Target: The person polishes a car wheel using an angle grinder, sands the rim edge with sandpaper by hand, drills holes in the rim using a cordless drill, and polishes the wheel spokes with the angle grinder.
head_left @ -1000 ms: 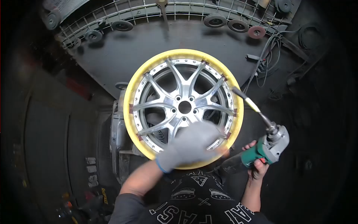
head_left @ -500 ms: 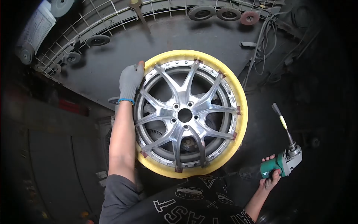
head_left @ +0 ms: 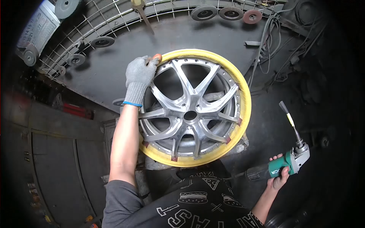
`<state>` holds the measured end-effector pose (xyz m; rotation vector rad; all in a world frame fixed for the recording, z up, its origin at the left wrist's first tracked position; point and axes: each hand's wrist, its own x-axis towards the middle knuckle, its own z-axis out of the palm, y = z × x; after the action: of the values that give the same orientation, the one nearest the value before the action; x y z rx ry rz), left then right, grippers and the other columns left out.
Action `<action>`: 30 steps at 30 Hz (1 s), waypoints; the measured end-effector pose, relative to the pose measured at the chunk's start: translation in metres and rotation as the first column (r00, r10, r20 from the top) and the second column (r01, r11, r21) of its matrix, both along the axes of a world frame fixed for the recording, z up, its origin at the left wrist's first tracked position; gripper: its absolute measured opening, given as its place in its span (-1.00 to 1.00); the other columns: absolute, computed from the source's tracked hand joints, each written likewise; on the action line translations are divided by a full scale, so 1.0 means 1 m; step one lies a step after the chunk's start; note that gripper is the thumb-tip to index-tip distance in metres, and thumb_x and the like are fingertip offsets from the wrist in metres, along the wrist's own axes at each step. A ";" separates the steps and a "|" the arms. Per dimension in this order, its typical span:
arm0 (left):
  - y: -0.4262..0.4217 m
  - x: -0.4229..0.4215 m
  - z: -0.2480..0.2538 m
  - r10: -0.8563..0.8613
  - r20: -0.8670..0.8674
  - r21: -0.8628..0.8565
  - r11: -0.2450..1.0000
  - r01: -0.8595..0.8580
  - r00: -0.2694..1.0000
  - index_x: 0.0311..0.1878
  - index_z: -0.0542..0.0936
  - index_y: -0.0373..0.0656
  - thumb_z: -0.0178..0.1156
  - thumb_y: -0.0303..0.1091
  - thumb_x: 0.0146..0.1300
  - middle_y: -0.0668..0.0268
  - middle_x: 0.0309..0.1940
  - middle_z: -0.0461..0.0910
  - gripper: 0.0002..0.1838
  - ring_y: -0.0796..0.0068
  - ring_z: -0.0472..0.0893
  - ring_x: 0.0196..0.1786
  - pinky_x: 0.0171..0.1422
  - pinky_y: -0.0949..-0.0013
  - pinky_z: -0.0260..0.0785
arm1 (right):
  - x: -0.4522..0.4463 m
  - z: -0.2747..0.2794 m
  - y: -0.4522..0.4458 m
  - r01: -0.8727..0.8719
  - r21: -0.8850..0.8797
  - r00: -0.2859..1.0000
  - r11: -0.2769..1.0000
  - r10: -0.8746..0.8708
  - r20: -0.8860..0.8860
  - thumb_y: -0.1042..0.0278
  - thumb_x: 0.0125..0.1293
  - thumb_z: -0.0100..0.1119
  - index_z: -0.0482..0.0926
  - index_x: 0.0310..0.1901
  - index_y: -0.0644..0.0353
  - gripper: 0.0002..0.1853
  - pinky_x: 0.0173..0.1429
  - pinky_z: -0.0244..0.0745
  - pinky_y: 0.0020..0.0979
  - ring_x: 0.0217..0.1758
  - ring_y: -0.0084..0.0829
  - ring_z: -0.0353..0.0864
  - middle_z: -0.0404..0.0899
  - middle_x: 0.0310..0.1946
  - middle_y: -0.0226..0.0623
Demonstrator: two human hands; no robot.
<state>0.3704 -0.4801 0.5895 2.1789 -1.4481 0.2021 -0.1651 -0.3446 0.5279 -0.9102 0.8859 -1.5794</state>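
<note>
A silver multi-spoke wheel rim (head_left: 194, 99) with yellow covering (head_left: 246, 102) around its outer edge lies in the middle, somewhat tilted. My left hand (head_left: 140, 74), in a grey glove with a blue cuff, has its fingers closed on the rim's upper left edge; a fingertip is uncovered. Away to the right, my right hand (head_left: 278, 178) wraps round a green and grey power tool (head_left: 283, 166). A long shaft with a yellow band and a dark tip (head_left: 284, 107) points up from the tool's head. Dark red patches show at several spoke ends.
Grinding discs (head_left: 204, 13) hang along a wire rack (head_left: 125, 19) at the back. Grey cables (head_left: 266, 41) hang at the upper right. A printed sheet (head_left: 38, 28) is at the upper left. Behind the rim stands a dark panel (head_left: 182, 36).
My left hand has gone from blurred over the rim's lower part to its upper left edge. The rim has turned and its tilt has changed. My right hand has moved right with the tool.
</note>
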 end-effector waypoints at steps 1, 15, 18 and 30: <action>0.000 -0.001 0.000 0.006 -0.012 -0.004 1.000 -0.006 1.000 -0.33 0.69 -0.16 -0.03 0.22 0.29 0.02 -0.40 0.62 -0.41 0.00 0.62 -0.27 -0.15 0.05 0.42 | -0.001 -0.001 0.000 -0.008 -0.009 1.000 1.000 0.009 0.022 0.05 0.12 0.41 0.31 0.21 0.39 -0.23 0.14 0.51 -0.12 0.03 -0.19 0.55 0.47 0.01 -0.06; 0.012 0.020 -0.007 -0.258 -0.465 -0.182 0.964 0.194 0.847 -0.10 0.63 -0.26 0.08 -0.08 0.35 0.24 -0.40 0.62 -0.61 0.41 0.57 -0.30 -0.13 0.31 0.41 | 0.003 -0.008 0.001 -0.038 -0.043 0.993 0.998 0.042 0.115 0.03 0.21 0.32 0.31 0.24 0.30 -0.30 0.18 0.50 -0.10 0.05 -0.20 0.55 0.46 0.03 -0.09; 0.027 0.039 -0.013 -0.479 -0.528 -0.353 0.875 0.332 0.702 0.04 0.59 -0.26 0.06 -0.11 0.41 0.29 -0.21 0.62 -0.60 0.46 0.55 -0.15 0.01 0.35 0.41 | 0.011 -0.005 -0.001 -0.077 -0.004 0.954 0.997 0.075 0.291 -0.05 0.23 0.29 0.35 0.19 0.32 -0.32 0.19 0.47 -0.10 0.03 -0.19 0.54 0.50 -0.02 -0.12; 0.200 0.005 -0.157 0.060 -0.635 -0.299 0.900 -0.316 0.770 0.27 0.39 -0.30 -0.11 -0.17 0.52 0.15 0.06 0.54 -0.55 0.43 0.52 0.05 0.18 0.37 0.34 | 0.030 -0.024 -0.012 -0.152 0.061 0.877 0.986 0.106 0.468 0.11 0.18 0.37 0.31 0.18 0.33 -0.34 0.26 0.45 -0.11 0.06 -0.22 0.51 0.46 -0.01 -0.15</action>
<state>0.3753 -0.2797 0.4322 1.8060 -0.7332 -0.1385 -0.1352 -0.3564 0.5041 -0.4750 0.5403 -1.5315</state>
